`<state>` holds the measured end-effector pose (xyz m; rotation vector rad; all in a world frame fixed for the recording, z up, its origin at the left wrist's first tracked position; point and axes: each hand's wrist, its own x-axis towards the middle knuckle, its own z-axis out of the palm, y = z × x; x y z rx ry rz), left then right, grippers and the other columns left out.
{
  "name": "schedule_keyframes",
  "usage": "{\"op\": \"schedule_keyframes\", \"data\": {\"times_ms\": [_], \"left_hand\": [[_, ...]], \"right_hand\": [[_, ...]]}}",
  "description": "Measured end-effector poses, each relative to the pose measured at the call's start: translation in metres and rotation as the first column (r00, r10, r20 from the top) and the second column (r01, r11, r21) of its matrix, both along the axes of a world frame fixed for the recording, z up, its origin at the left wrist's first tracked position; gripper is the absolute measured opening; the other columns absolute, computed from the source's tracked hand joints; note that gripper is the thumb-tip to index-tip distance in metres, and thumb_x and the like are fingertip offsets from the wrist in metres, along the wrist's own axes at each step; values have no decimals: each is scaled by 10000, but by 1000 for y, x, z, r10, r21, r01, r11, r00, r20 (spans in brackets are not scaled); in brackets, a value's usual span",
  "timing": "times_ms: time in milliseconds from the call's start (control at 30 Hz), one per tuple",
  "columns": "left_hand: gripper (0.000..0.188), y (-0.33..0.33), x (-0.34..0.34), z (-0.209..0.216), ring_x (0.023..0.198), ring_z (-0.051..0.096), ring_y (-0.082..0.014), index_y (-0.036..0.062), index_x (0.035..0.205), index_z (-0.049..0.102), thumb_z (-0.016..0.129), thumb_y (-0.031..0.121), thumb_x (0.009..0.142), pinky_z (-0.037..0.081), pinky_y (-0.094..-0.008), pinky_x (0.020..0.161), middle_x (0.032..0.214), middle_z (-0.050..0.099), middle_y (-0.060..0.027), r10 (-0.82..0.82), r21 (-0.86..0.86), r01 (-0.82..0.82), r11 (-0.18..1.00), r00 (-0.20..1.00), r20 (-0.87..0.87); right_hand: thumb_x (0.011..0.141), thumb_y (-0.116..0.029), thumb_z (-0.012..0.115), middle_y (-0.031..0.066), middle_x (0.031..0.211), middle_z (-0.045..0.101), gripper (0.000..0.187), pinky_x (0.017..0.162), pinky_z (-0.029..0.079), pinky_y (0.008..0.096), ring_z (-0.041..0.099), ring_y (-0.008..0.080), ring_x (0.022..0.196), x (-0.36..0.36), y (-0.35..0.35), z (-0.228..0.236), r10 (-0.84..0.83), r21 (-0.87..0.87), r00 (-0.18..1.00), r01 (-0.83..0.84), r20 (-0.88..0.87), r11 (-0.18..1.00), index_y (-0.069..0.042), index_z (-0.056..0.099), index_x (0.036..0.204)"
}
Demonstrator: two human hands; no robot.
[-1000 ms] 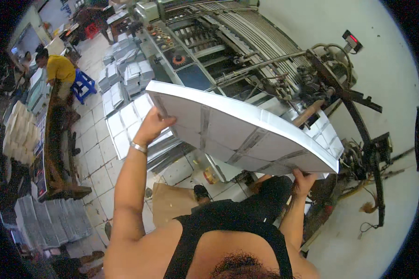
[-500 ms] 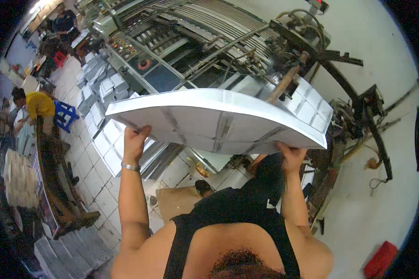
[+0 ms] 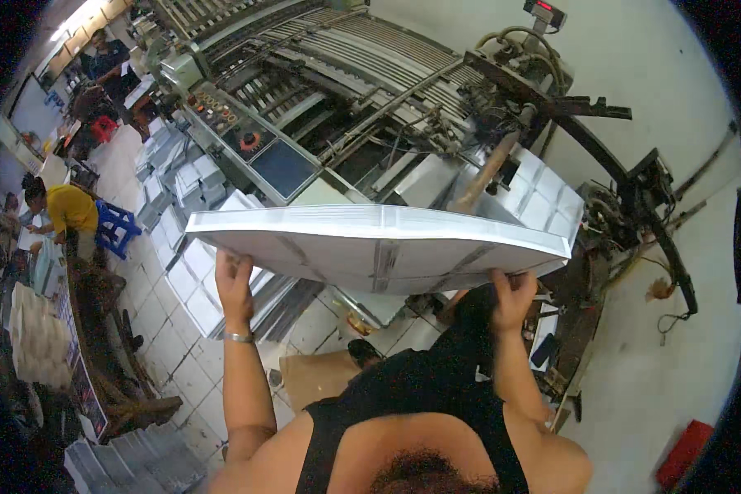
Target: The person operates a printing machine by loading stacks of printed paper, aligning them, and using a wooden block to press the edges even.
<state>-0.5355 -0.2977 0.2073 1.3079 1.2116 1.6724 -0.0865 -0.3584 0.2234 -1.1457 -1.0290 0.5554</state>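
A thick stack of large white printed sheets spans the space in front of me, held level between my two hands. My left hand grips its near left corner, the thumb lying against the underside. At the near right corner my right hand is closed on the edge in the same way. The stack's middle bows slightly, and grey panels show on its face. The fingers above the sheets are partly hidden.
A large machine with rollers and a control panel stands ahead. More sheet stacks lie on the tiled floor to the left. A person in yellow sits near a blue stool. A pile of printed sheets lies at the right.
The stack has come lower and nearer to me, and its far edge has flattened from an upward arch. Both hands moved down with it, still gripping.
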Motion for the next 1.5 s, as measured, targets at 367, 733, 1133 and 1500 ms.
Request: {"op": "schedule_keyframes", "data": {"times_ms": [367, 733, 1133, 1500], "left_hand": [[285, 40, -8, 1, 947, 554, -157, -51, 1136, 540, 622, 100, 908, 442, -298, 863, 1082, 608, -97, -95, 2, 95, 995, 995, 19], [368, 18, 5, 3, 1095, 522, -197, -38, 1291, 483, 514, 131, 966, 387, -317, 992, 1222, 572, -112, 145, 24, -144, 989, 942, -302], [468, 35, -3, 6, 1225, 448, -170, 15, 1391, 380, 509, 174, 971, 333, -317, 1042, 1319, 509, -74, -194, -21, 198, 980, 974, 114], [483, 66, 2, 16, 1185, 462, -159, 20, 1410, 349, 508, 136, 969, 363, -315, 1011, 1312, 502, -69, -240, 132, 224, 966, 963, 125]], "right_hand": [[694, -82, 821, 95, 947, 695, 360, 791, 529, 348, 659, 193, 849, 6, 31, 15, 171, -87, 981, -179, -96, 980, 7, 657, 1001], [760, -126, 773, 145, 1099, 606, 476, 917, 457, 387, 566, 248, 1005, -13, 10, -8, -145, 2, 988, 145, 50, 989, 27, 529, 1139], [847, -57, 674, 105, 1054, 604, 307, 845, 453, 343, 562, 196, 938, 5, 31, -36, 30, -2, 999, -30, 11, 1000, 39, 548, 1110], [833, -24, 674, 95, 1046, 601, 293, 831, 469, 336, 562, 197, 927, 16, 52, -33, 95, 47, 979, -105, 179, 993, 15, 531, 1086]]}}
